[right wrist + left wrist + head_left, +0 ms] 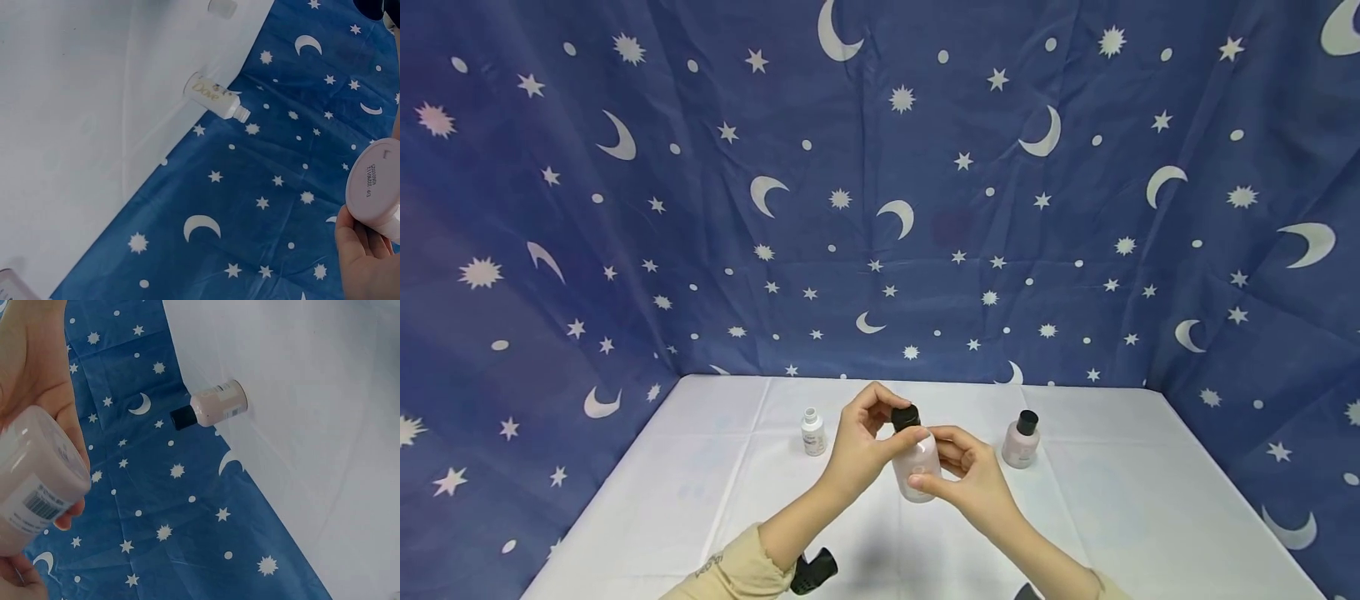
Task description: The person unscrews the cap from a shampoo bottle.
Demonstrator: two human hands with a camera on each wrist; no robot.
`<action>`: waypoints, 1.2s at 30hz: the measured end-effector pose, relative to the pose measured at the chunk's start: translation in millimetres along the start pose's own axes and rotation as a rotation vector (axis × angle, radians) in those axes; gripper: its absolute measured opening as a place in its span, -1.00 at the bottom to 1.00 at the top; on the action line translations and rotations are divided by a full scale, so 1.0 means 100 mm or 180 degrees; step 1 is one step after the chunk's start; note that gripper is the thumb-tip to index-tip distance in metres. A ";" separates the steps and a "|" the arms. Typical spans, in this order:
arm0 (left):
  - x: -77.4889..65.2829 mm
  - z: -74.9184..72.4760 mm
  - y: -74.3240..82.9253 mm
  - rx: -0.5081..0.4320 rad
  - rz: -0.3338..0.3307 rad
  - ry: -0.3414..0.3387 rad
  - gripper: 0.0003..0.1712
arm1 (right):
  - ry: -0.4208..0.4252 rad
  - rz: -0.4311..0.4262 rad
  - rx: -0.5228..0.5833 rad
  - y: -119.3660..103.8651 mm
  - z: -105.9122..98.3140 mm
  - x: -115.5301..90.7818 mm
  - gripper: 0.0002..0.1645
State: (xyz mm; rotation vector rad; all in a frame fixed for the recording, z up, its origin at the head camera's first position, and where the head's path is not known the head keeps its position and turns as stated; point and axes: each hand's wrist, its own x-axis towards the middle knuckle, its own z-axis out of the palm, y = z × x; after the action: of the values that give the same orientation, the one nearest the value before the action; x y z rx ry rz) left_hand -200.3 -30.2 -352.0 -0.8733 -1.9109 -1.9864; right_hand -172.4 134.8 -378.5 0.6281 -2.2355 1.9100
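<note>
A pale pink bottle [917, 457] with a black cap [906, 416] is held tilted above the table in the head view. My left hand [863, 437] grips it at the top, fingers at the cap and thumb across the neck. Lower down, my right hand [977, 479] holds the bottle's body between thumb and fingers. Its barcode label faces the left wrist view, and its printed base shows in the right wrist view. The fingers behind the bottle are partly hidden.
A small white Dove bottle [813, 432], uncapped, stands behind on the left. Another pink bottle [1021, 442] with a black cap stands on the right. A small whitish object [222, 7] lies on the white tablecloth [715, 442]. A star-patterned blue curtain [880, 283] hangs behind.
</note>
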 end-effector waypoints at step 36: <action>0.02 -0.30 0.07 -0.0280 -0.0108 -0.0919 -0.48 | 0.0010 -0.0095 -0.0205 -0.04 -0.03 0.03 -0.43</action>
State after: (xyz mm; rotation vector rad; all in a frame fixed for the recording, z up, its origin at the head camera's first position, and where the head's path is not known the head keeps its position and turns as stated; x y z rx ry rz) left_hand -205.5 -59.8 -344.2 -1.2174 -2.0091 -2.0724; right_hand -173.5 136.6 -373.3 0.6452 -2.2625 1.8159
